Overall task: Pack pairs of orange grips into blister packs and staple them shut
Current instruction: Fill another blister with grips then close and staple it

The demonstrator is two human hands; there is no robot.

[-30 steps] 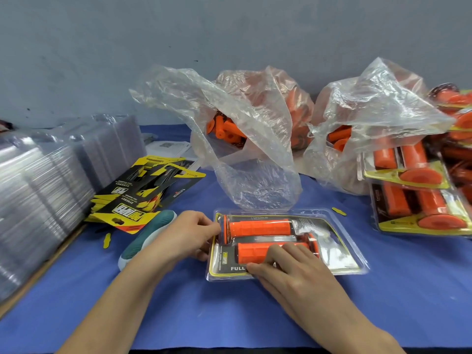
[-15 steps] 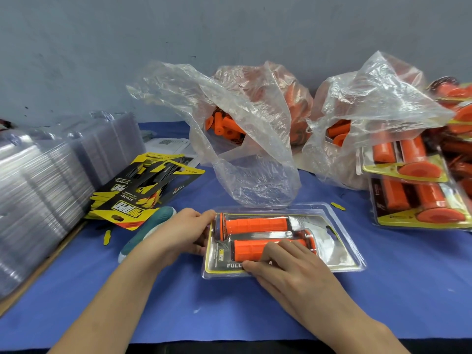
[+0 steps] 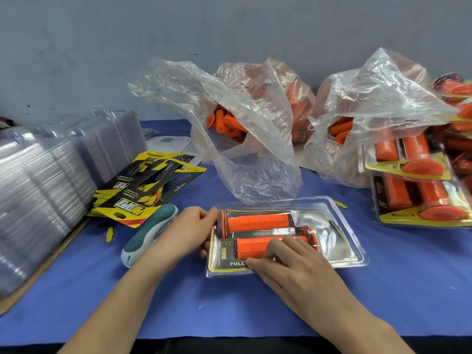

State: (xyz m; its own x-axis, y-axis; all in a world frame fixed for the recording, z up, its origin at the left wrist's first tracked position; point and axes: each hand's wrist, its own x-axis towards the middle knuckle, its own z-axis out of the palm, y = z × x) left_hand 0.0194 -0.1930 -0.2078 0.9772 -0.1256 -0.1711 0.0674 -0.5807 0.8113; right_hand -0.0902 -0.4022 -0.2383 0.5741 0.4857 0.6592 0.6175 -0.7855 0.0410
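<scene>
On the left of the blue worktop (image 3: 255, 302) sits a stack of clear shells (image 3: 38, 187), then yellow cards (image 3: 143, 190) and a green stapler (image 3: 150, 233). My left hand (image 3: 184, 231) curls its fingers round the left edge of the blister pack (image 3: 339, 226), which lies flat in the middle with two orange grips (image 3: 258, 222) inside. My right hand (image 3: 293, 267) presses down on the pack with straight fingers.

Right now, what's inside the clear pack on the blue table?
Inside the clear pack lie a far grip and a near grip, both orange, on a yellow-and-black card. The right hand hides part of the near grip and the card's lettering.
</scene>
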